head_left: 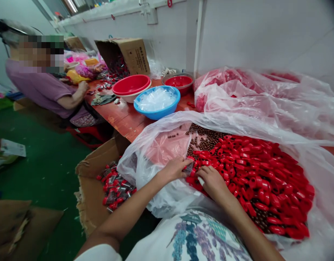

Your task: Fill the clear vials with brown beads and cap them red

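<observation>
Left hand: my left hand (178, 169) is closed in a narrow pinch on a small clear piece with red ends (190, 168), held over the near left edge of the red pile.
Right hand: I have the right hand (211, 180) just beside it, fingers bent and pointing toward the piece; I cannot tell whether they grip anything. A small white patch (201, 181) shows at its thumb side.
Red parts: glossy red parts (254, 170) lie heaped ahead and to the right of my hands.
Beads: brown beads (206, 136) spread along the far left side of the heap, and more show among the red parts at its near right.
Plastic sheet: both lie on a clear plastic sheet (161, 125), crumpled up around them.
Open carton: to the left, below the table (115, 116), I see a cardboard box (92, 181) holding many red-ended pieces (118, 188).
Basins: a blue basin (157, 114) of clear plastic pieces (156, 98) stands beyond the sheet, between a red basin (131, 85) and a grey bowl (192, 84) with red inside.
Far end: a carton on its side (137, 56) has dark and red pieces at its mouth.
Co-worker: a person in a purple top (44, 87) sits at the table's left side, one forearm toward it.
</observation>
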### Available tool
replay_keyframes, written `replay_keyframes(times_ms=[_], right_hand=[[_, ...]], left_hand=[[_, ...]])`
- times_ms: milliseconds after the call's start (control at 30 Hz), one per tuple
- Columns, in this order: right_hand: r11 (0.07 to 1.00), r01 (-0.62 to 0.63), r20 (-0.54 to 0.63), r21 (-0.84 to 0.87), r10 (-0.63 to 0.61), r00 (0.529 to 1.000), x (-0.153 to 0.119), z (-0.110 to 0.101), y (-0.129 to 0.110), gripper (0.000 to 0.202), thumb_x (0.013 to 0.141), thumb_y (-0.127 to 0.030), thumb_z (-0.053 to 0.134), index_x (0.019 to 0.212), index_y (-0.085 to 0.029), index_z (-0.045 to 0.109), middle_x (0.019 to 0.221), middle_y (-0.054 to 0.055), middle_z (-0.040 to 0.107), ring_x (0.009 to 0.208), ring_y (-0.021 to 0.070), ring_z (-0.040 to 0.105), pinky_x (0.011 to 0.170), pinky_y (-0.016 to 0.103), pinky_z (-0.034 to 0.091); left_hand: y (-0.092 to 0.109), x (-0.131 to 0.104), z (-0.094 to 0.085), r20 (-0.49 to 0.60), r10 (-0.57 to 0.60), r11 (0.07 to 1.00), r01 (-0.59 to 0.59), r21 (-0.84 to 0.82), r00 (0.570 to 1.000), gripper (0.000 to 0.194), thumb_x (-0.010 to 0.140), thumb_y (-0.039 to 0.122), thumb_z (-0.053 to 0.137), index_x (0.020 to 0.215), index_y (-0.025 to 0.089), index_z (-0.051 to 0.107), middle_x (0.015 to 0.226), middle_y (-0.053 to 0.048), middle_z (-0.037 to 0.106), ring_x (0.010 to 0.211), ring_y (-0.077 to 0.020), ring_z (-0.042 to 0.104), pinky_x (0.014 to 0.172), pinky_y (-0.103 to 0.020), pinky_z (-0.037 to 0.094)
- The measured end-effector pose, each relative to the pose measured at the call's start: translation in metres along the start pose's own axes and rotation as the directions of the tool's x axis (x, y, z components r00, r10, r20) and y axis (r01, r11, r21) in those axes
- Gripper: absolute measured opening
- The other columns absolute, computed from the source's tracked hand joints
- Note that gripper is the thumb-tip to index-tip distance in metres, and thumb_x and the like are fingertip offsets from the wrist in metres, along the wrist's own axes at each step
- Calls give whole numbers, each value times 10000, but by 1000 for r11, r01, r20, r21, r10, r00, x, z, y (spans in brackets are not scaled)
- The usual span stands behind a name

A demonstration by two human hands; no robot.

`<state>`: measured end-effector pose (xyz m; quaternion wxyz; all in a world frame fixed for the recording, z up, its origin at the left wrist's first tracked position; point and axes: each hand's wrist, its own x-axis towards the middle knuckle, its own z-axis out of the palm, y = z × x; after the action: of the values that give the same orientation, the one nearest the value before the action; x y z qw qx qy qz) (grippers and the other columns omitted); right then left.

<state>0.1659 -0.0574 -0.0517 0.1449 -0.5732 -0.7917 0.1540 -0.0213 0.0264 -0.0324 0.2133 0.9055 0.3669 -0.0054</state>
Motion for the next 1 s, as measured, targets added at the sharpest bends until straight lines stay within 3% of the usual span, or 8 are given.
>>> replay_keyframes(times_ms=[233, 333, 500, 633, 733, 833, 900, 1000], right_hand=[[992, -57, -66, 116, 65, 996, -16, 3, 11, 326, 792, -54, 465, 1002, -218, 651, 1059, 60, 587, 977, 201, 505, 867, 320, 418], [988, -65, -100, 137, 79, 992, -18, 3, 7, 306, 806, -78, 457, 1006, -208, 649, 1107, 80, 559, 1018, 218, 504, 882, 353, 425], [989, -43, -94, 145, 57, 994, -17, 4, 7, 290, 827, -125, 440, 1013, -202, 648, 1119, 100, 557, 1030, 239, 519, 887, 398, 442], [991, -5, -73, 137, 15, 997, -20, 13, 14, 302, 821, -156, 425, 1006, -208, 658, 1131, 108, 570, 1027, 251, 540, 888, 420, 452], [994, 28, -54, 110, -22, 998, -25, 25, 26, 372, 753, -135, 425, 1034, -223, 651, 1154, 95, 574, 1053, 264, 539, 901, 439, 446], [996, 53, -24, 69, -51, 998, -29, 37, 38, 439, 676, -120, 428, 1037, -224, 654, 1173, 84, 577, 1067, 273, 542, 918, 444, 436], [997, 69, -10, 45, -69, 998, -30, 42, 43, 466, 652, -125, 436, 1052, -223, 653, 1187, 85, 574, 1062, 280, 549, 910, 444, 441], [996, 92, 35, 23, -93, 995, -28, 46, 44, 514, 626, -124, 448, 1084, -246, 644, 1210, 78, 569, 1041, 284, 566, 877, 438, 461]], left_hand=[[-8, 8, -7, -158, -50, 885, -30, -464, 986, 362, 716, 234, 561, 1071, 190, 614, 956, -33, 653, 849, -175, 587, 768, -249, 435], [-15, 2, -15, -175, -224, 683, 26, -730, 959, 270, 737, 274, 553, 966, 158, 638, 842, -24, 656, 707, -137, 591, 629, -213, 443], [-31, -28, -29, 79, -457, 159, 169, -973, 886, 370, 733, 417, 581, 1000, 161, 586, 654, -7, 618, 428, -93, 534, 365, -166, 321], [-49, -81, -47, 87, -575, 4, 110, -994, 813, 331, 712, 391, 616, 939, 151, 586, 615, -3, 606, 431, -108, 549, 359, -177, 363], [-77, -143, -62, 26, -754, -9, 29, -1000, 656, 332, 698, 365, 626, 958, 159, 596, 670, -12, 634, 507, -132, 585, 402, -201, 425], [-110, -207, -64, 15, -925, 13, 72, -997, 380, 323, 701, 373, 603, 939, 155, 608, 688, -12, 644, 529, -127, 577, 458, -221, 465], [-127, -235, -52, 45, -977, -8, 176, -984, 206, 306, 702, 377, 592, 879, 128, 618, 625, -15, 625, 509, -125, 555, 468, -233, 469], [-136, -248, -22, 73, -996, -59, 261, -964, 48, 263, 645, 321, 648, 787, 101, 617, 543, -24, 597, 517, -156, 558, 466, -257, 468]])
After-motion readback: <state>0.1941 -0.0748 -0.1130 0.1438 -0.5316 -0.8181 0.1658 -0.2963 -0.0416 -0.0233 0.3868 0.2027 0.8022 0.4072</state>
